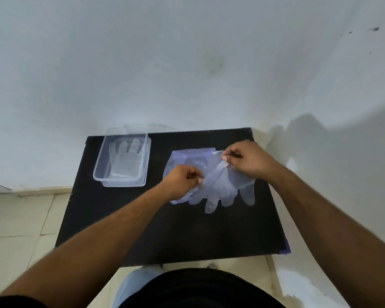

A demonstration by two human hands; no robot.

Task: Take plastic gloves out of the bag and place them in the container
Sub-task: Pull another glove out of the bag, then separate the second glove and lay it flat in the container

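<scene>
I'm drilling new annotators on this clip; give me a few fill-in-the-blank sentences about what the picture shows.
1. The clear container already holds a plastic ____.
2. The container sits on the black mat to the ____ of the bag.
3. The glove being pulled from the bag is pinched by ____ hands, the left hand and the right hand.
4. Its fingertips point ____ the person.

Missing words: glove; left; both; toward

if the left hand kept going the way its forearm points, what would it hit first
Probably the glove it already pinches with the left hand, then the right hand beyond it. Depth is hard to judge from this view.
</scene>
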